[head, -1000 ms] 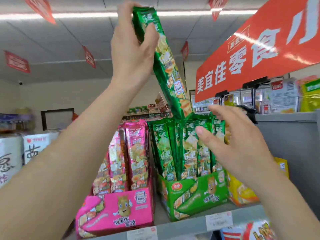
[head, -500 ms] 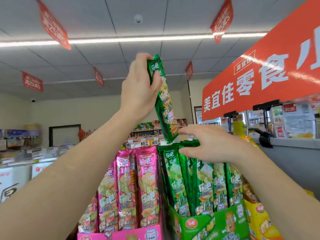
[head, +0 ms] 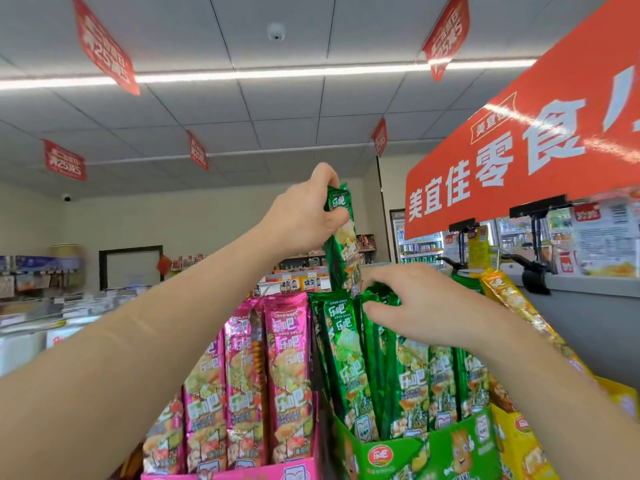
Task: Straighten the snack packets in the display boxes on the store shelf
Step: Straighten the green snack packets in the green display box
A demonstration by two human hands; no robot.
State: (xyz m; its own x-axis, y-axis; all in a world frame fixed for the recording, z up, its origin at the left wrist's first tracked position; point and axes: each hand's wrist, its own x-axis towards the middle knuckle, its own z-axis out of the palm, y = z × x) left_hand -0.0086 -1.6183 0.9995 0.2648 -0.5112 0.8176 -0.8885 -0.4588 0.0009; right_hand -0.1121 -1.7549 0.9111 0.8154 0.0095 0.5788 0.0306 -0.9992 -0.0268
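Near the middle of the frame, your left hand (head: 304, 216) is pinching the top of a green packet (head: 343, 244) sticking up above the green box (head: 426, 455). Your right hand (head: 415, 306) is gripping other packet tops (head: 381, 299) beside it. Pink packets (head: 259, 393) are looking tidy; that one isn't seated yet. Both boxes are getting cut off at the bottom edge.

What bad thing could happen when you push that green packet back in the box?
The green packet, pinched at its top by the left hand, could bend or snag on the packed green row the right hand is parting. The leaning yellow packets beside that hand could get knocked over.
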